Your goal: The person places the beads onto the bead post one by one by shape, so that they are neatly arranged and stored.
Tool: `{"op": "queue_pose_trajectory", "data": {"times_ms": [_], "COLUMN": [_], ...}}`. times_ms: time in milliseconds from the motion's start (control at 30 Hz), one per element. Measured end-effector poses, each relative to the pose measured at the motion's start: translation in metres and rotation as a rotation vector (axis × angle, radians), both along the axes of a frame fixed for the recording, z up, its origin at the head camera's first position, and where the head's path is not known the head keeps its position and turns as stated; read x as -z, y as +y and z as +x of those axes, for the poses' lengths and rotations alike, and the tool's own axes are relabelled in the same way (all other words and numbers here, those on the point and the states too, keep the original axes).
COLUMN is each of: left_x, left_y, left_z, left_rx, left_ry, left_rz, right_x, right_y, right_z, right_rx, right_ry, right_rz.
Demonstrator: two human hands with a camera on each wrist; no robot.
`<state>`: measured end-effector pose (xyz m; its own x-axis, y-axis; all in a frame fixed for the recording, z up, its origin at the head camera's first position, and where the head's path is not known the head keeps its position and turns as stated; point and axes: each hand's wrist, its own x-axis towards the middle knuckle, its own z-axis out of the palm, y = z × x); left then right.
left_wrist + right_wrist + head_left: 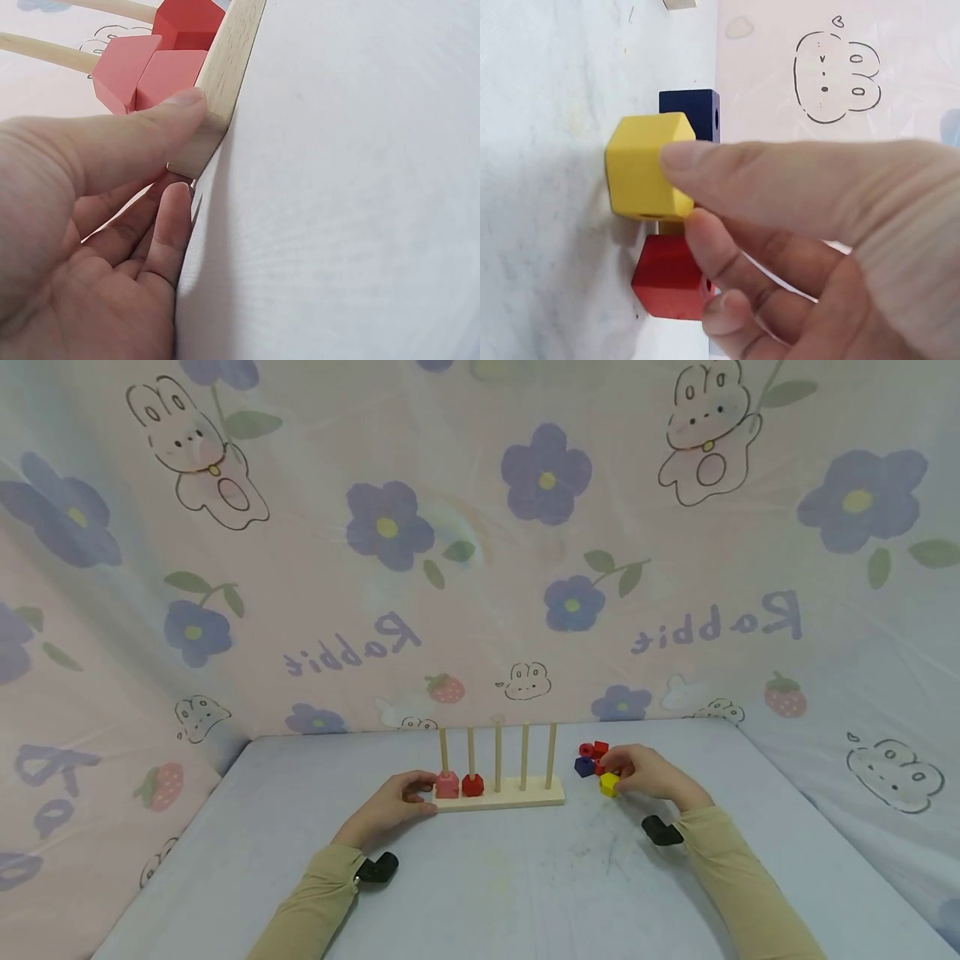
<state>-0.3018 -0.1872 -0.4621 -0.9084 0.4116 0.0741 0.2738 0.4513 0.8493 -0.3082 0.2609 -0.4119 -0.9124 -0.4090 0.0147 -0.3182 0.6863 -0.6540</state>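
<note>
My left hand [388, 804] grips the left end of a wooden peg board [510, 799], thumb on the end of its base in the left wrist view. Five is not needed to describe its row of upright pegs [498, 760]: several stand along it. A pink block [447, 786] sits on the leftmost peg and a red block [472, 786] on the one beside it. To the right of the board, my right hand [651, 773] pinches a yellow block [646, 169] between thumb and fingers. Behind it lie a navy block [684, 111] and a red block [667, 277].
More red blocks [601, 748] lie in a small cluster by the right hand on the white table [495, 885]. A printed cloth [465, 593] hangs behind the table. Each wrist carries a black camera [377, 868].
</note>
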Motion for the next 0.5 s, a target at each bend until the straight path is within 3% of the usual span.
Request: {"op": "queue_pose_trajectory", "data": {"times_ms": [500], "left_x": [0.0025], "left_y": [-0.0037], "left_z": [-0.0032], "left_rx": [0.005], "left_ry": [-0.018], "left_rz": [-0.003], "right_x": [0.001], "right_y": [-0.0086], "right_z": [0.0], "right_rx": [0.01], "right_ry": [0.043], "right_rz": [0.065]}}
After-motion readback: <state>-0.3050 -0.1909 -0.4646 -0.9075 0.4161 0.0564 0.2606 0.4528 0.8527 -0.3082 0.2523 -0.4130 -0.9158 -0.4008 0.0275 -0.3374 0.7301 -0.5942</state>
